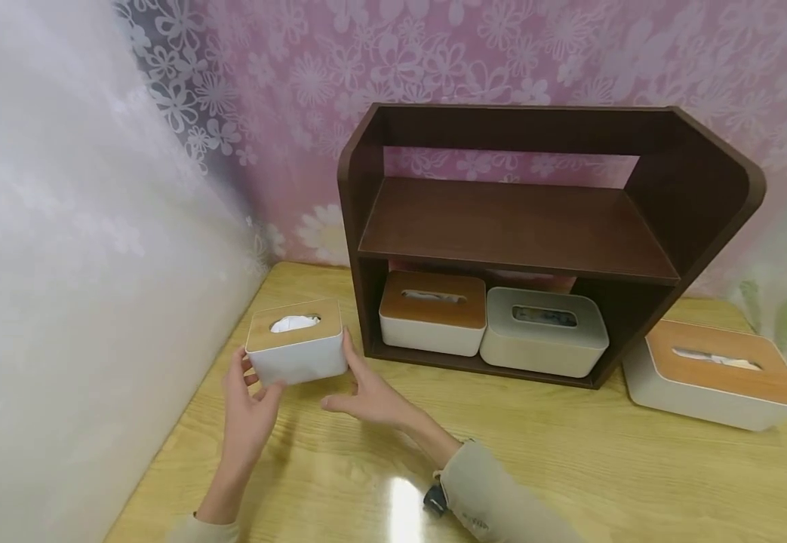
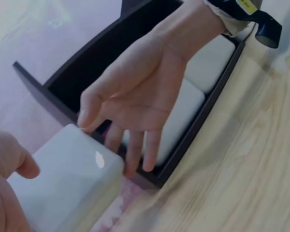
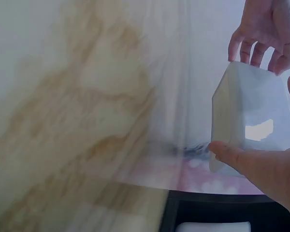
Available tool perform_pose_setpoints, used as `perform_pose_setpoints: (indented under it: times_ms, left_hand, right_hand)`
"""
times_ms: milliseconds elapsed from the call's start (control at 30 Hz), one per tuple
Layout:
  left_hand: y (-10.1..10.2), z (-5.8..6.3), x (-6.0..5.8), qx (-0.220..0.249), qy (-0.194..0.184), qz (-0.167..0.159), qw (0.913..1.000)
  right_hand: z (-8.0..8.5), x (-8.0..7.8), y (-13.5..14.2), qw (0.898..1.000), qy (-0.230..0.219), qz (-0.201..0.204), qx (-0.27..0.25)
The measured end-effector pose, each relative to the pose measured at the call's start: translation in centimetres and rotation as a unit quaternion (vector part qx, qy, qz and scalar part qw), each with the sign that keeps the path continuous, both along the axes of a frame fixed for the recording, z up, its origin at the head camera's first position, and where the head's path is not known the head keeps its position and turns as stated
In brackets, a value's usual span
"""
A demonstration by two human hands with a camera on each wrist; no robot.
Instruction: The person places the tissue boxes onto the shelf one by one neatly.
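A white tissue box [image 1: 301,362] with a light wood lid is between the two hands at the table's left side. White tissue shows in its lid slot. My left hand [image 1: 249,411] grips the box's left end, thumb at the front face and fingers curled round the side. On the right end, straight fingers of my right hand [image 1: 373,392] touch the box, while the thumb stands apart from it. In the left wrist view the right palm [image 2: 140,92] faces the camera, its fingertips at the box's edge. The box's smooth white underside [image 3: 261,106] shows in the right wrist view.
Right of the hands stands a dark brown two-tier shelf [image 1: 515,226]. Its lower tier holds a brown-lidded tissue box [image 1: 434,332] and a grey-green-lidded one [image 1: 545,351]. Another brown-lidded tissue box [image 1: 715,377] is beside the shelf's right side. A pale curtain [image 1: 94,264] borders the table's left.
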State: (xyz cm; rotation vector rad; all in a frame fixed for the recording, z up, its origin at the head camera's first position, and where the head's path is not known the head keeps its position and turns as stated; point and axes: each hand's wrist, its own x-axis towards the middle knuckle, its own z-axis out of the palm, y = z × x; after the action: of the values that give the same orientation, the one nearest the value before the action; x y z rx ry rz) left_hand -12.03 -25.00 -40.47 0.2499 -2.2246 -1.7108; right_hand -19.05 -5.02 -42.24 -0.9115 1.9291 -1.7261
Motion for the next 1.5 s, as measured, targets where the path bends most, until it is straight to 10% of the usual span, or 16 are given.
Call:
perform_pose_setpoints:
  times_ms: [500, 800, 1500]
  left_hand:
    - [2.9, 2.8, 2.6, 0.038, 0.203, 0.060, 0.9765]
    - [4.7, 4.2, 3.3, 0.015, 0.262, 0.007, 0.9650]
    - [7.9, 6.9, 2.0, 0.002, 0.406, -0.124, 0.9054]
  right_hand:
    - [4.8, 4.6, 1.5, 0.994, 0.088, -0.062, -0.003]
    - [6.7, 5.0, 3.6, 0.989, 0.106, -0.081, -0.062]
    - [10.2, 5.8, 8.3, 0.966, 0.210, -0.114, -0.097]
